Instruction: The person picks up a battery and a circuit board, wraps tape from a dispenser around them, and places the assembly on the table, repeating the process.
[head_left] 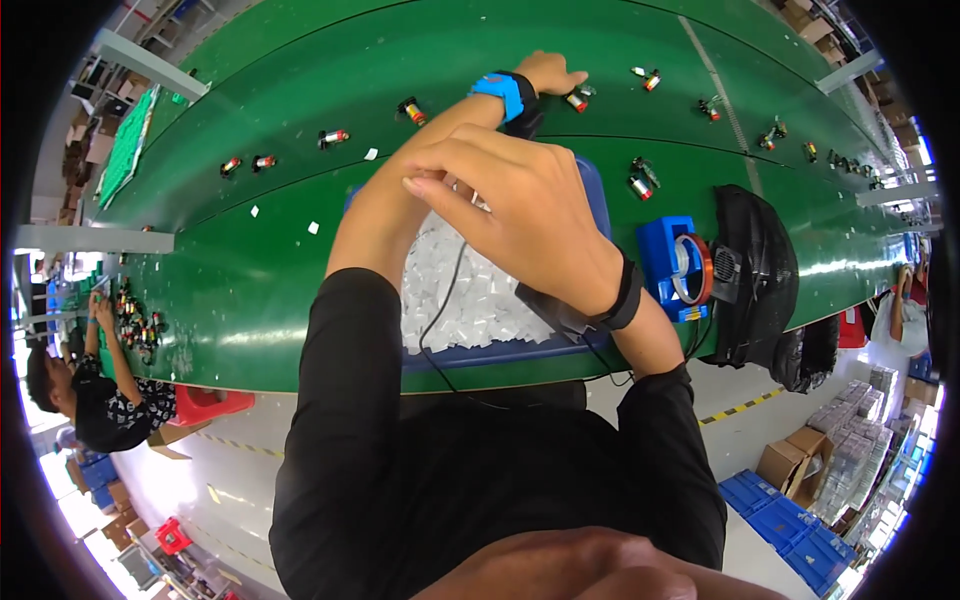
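Note:
My left hand reaches far across the green work surface, one finger stretched out. Just beside that finger lies a small part with a red-and-white cylinder; whether they touch I cannot make out. A blue band circles my left wrist. Nearer to me, my right hand hangs over a blue bin full of small white pieces, crossing in front of my left forearm. Its thumb and fingertips are drawn together; anything between them is too small to tell. On this wrist is a black band.
Several similar parts lie spread along the green surface. To the right stand a blue tape dispenser and a black bag. A black cable hangs over the bin. Another person works at the left.

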